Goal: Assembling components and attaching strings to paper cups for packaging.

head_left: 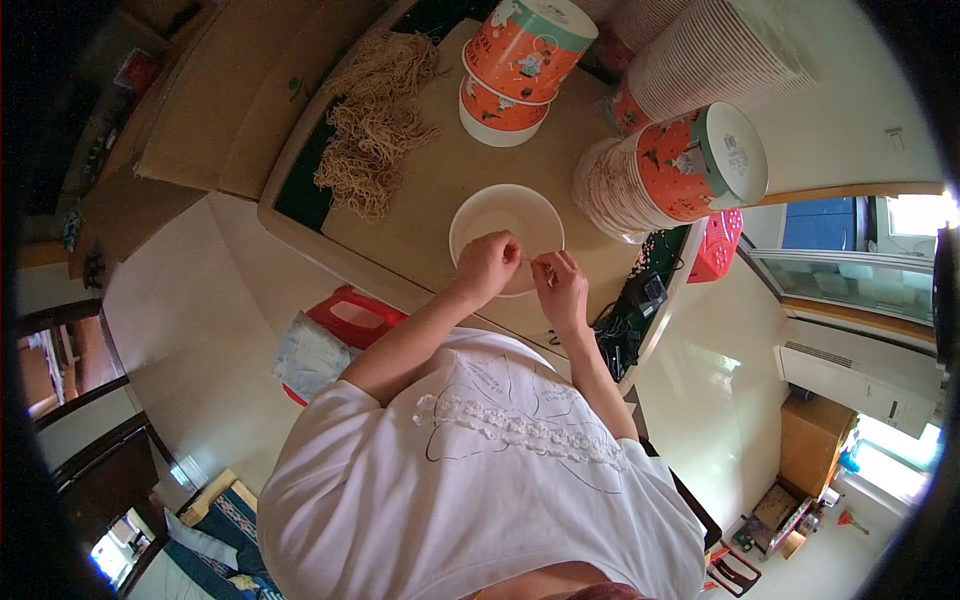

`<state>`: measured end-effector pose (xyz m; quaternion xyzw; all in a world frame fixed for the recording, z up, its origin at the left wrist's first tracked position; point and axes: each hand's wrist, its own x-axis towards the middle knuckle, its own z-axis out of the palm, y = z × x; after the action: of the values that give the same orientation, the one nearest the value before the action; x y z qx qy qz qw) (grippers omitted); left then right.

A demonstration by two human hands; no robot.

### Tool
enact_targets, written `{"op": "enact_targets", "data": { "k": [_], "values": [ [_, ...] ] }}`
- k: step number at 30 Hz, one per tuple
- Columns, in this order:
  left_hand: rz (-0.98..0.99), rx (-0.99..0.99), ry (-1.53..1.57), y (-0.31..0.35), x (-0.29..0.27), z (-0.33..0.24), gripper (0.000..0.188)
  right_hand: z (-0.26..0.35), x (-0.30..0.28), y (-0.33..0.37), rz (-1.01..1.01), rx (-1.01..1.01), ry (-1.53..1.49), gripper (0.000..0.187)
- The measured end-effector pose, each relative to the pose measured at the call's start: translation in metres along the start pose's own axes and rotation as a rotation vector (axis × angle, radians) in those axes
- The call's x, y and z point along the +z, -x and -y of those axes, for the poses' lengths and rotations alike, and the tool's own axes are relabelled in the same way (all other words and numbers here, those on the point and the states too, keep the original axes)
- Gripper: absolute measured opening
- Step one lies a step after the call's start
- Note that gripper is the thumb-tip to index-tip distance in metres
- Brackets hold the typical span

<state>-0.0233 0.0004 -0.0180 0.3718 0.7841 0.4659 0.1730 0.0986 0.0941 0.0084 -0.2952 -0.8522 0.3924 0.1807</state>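
Observation:
My left hand and my right hand are close together over the near side of a white paper bucket, which stands with its open mouth up. The fingers of both hands are pinched, their tips nearly meeting. A short, thin, pale string seems to run between the fingertips; most of it is hidden by the fingers. Left of the bucket, beyond my hands, lies a loose heap of tan strings. Behind the bucket stand upside-down orange and green printed paper buckets, one stacked over another.
To the right lies a nested stack of printed buckets, with taller wrapped stacks behind. Black cables and adapters lie at the table's right edge. A cardboard box stands left; red stools flank the table.

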Motion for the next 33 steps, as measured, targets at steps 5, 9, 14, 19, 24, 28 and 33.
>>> {"op": "enact_targets", "data": {
  "k": [5, 9, 14, 19, 24, 28, 33],
  "values": [
    [-0.026, 0.025, -0.044, 0.001, -0.001, -0.005, 0.008, 0.000, -0.001, 0.001, -0.003, 0.008, -0.003, 0.005],
    [-0.011, 0.041, 0.028, 0.000, -0.002, -0.007, 0.010, 0.011, -0.006, 0.001, -0.012, -0.021, -0.005, 0.007],
    [0.073, 0.070, 0.118, 0.000, -0.018, -0.032, 0.009, 0.019, -0.017, 0.001, -0.023, -0.052, -0.056, 0.007],
    [0.238, 0.017, -0.013, 0.006, -0.040, -0.042, 0.009, 0.013, -0.024, 0.005, -0.023, -0.103, -0.041, 0.010],
    [0.162, 0.138, 0.116, 0.007, -0.055, -0.073, 0.007, 0.014, -0.027, 0.003, -0.002, -0.278, -0.054, 0.015],
    [0.099, 0.176, 0.204, 0.008, -0.071, -0.087, 0.006, 0.011, -0.033, -0.003, 0.021, -0.361, -0.007, 0.015],
    [0.065, 0.176, 0.280, 0.008, -0.088, -0.100, 0.005, 0.007, -0.033, -0.007, 0.052, -0.416, 0.052, 0.014]
  ]
}}
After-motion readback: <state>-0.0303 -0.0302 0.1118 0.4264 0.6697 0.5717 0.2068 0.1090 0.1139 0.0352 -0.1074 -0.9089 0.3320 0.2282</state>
